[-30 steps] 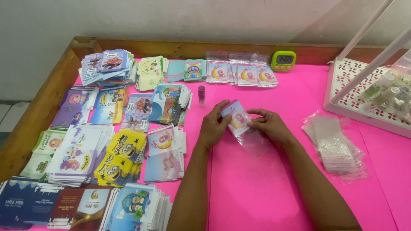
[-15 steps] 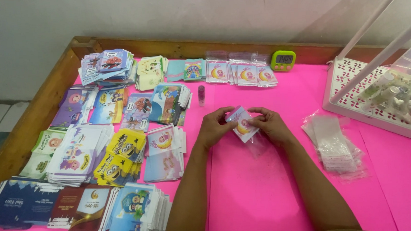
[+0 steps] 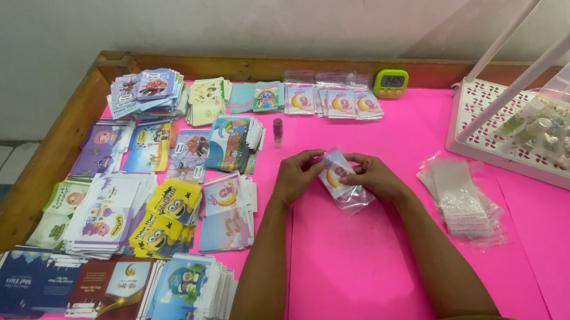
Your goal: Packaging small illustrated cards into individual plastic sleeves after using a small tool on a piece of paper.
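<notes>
Above the middle of the pink worktop point(image 3: 371, 273) we see both hands meeting around one small card point(image 3: 334, 174), which sits partly inside a clear plastic sleeve point(image 3: 353, 198). The left hand point(image 3: 296, 176) pinches the card's upper left edge between thumb and fingers point(image 3: 314, 158), while the right hand point(image 3: 375, 176) grips the right side of the sleeve, its fingers pressed together on the plastic. The card shows a yellow crescent and a pink figure, and it is tilted, with the sleeve's loose end trailing down toward the worktop.

Just right of the right forearm lies a loose pile of empty clear sleeves point(image 3: 462, 198). Beyond that stands a white perforated tray point(image 3: 473, 112) holding small items that we cannot make out. To the left of the hands, stacks of printed cards point(image 3: 163, 213) in many colours fill the worktop in rows, the nearest stack just beside the left forearm. Along the far edge we see a row of already bagged cards point(image 3: 334, 101), a small green digital timer point(image 3: 391, 83) to their right, and a little pink tube point(image 3: 278, 131) standing upright in front of them. A wooden rim point(image 3: 48, 161) borders the worktop.
</notes>
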